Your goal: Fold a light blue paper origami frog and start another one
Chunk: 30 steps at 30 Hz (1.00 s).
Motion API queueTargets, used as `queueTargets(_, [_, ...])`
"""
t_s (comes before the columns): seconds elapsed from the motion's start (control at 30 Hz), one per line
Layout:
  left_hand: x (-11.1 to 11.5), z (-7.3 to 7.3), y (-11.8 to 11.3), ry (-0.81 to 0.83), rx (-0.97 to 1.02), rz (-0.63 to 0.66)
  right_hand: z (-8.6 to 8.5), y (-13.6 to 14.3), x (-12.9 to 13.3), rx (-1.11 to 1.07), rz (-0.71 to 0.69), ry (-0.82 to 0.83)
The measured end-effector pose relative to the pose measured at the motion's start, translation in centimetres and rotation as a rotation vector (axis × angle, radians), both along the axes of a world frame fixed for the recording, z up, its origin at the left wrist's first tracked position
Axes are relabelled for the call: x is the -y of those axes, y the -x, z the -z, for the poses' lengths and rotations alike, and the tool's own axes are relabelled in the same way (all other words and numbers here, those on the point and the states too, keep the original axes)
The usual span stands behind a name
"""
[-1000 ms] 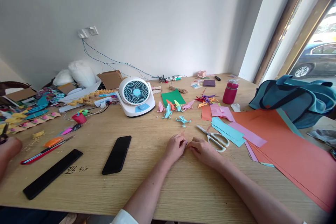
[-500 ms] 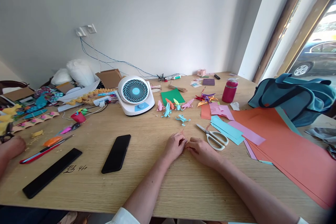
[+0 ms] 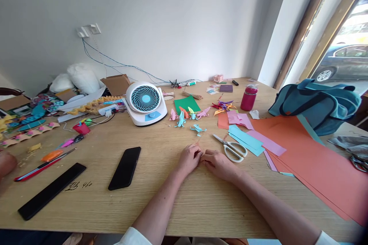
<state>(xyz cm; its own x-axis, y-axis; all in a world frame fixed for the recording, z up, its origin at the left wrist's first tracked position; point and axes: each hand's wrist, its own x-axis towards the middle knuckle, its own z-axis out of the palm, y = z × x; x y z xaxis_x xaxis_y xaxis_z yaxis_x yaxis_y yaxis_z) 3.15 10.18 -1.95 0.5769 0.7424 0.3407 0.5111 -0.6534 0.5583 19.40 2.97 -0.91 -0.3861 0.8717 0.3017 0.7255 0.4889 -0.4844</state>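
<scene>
Both hands meet just above the tabletop, fingertips pinched together. A bit of thin orange paper (image 3: 197, 143) peeks out past the fingers of my left hand (image 3: 191, 159); most of it is hidden. My right hand (image 3: 216, 162) closes on the same paper from the other side. White-handled scissors (image 3: 233, 151) lie beside my right hand, blades pointing away to the left. Beyond the hands stands a folded blue paper figure (image 3: 198, 128), with several pink, orange, yellow and blue ones (image 3: 181, 118) around a green paper square (image 3: 186, 104).
Blue paper strips (image 3: 246, 140), large orange sheets (image 3: 304, 153) and a teal bag (image 3: 313, 103) lie on the right, with a red bottle (image 3: 248, 98) behind. A phone (image 3: 125, 168), a black bar (image 3: 52, 190) and a fan (image 3: 145, 103) occupy the left. Another person's hand (image 3: 7, 164) shows at the left edge.
The view has shifted slightly, so things sit a little further left. My hands keep their pinch with hardly any movement. The other person's hand has drawn further out at the left edge.
</scene>
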Motion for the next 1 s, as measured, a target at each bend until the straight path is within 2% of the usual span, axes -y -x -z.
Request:
queueTargets(0.67, [-0.3, 0.0, 0.1, -0.004, -0.023, 0.028, -0.5, 0.1, 0.2, 0.116, 0.006, -0.066])
queueTargets(0.73, [-0.4, 0.1, 0.1, -0.003, -0.026, 0.034, -0.8, -0.4, 0.1, 0.116, 0.082, -0.106])
queueTargets(0.83, [-0.6, 0.1, 0.2, -0.001, -0.028, 0.044, -1.6, -2.4, -0.3, 0.077, 0.275, -0.161])
queueTargets(1.0, [-0.7, 0.0, 0.2, -0.005, -0.022, 0.058, -2.7, -8.9, -0.9, -0.015, 0.696, -0.232])
